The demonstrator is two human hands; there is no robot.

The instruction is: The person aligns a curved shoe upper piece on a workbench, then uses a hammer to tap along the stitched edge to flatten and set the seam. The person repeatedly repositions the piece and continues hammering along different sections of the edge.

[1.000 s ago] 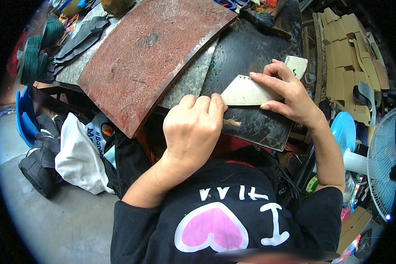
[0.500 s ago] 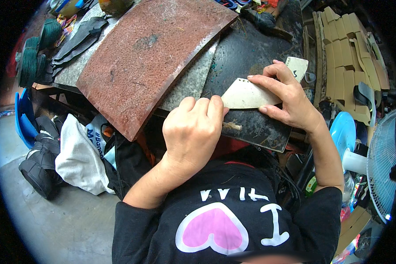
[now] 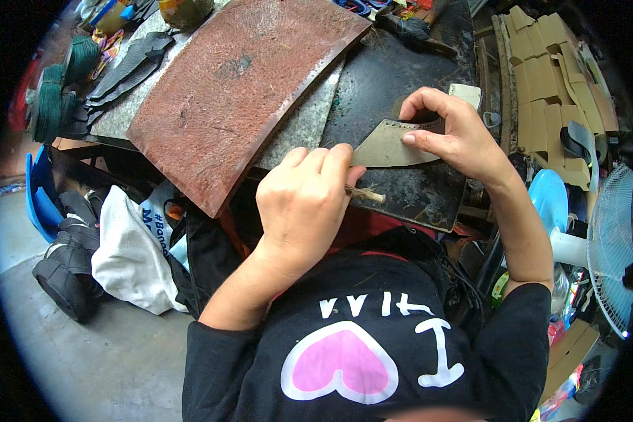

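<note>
A flat, curved beige panel (image 3: 390,150), with small holes along its upper edge, is between my hands above the dark worktop. My left hand (image 3: 304,200) is closed at the panel's left tip, its knuckles up and its fingertips mostly hidden. My right hand (image 3: 461,133) pinches the panel's right part, thumb on its face and curled fingers at its top edge. A short pale stick with frayed fibres (image 3: 367,194) lies just below, against my left hand; whether that hand touches it I cannot tell. Another off-white piece (image 3: 464,92) shows behind my right hand.
A rough reddish slab (image 3: 239,84) lies at the left over a grey speckled board (image 3: 299,133). A hammer-like tool (image 3: 418,32) lies at the back of the black worktop (image 3: 394,77). Stacked cardboard pieces (image 3: 548,91) and a fan (image 3: 608,253) stand at the right.
The panel has tilted, so its face looks darker and its holed edge shows more. My right hand's fingers have curled in more, and its thumb has moved up onto the panel.
</note>
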